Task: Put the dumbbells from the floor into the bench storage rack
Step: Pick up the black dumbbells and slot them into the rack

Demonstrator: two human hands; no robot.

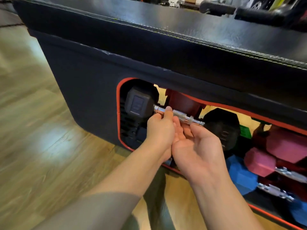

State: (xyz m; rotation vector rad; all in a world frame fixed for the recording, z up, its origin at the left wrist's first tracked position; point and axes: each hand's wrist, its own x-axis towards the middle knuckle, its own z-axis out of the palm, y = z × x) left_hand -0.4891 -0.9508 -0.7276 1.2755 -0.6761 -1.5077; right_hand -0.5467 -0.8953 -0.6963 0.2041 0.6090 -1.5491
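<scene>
A black hex dumbbell (140, 103) with a chrome handle lies across the left end of the red-rimmed opening in the black bench storage rack (93, 90). My left hand (160, 130) grips the handle near the left head, thumb over the bar. My right hand (197, 146) is palm up under the handle, fingers cupping it from below near the right head. Inside the rack to the right sit pink dumbbells (260, 163) and blue dumbbells (239, 176) with chrome handles.
The padded black bench top (182, 30) overhangs the opening. Wooden floor (41, 130) spreads to the left and below. A green item (245, 131) sits deep in the rack. Dark gym equipment stands behind the bench at top right.
</scene>
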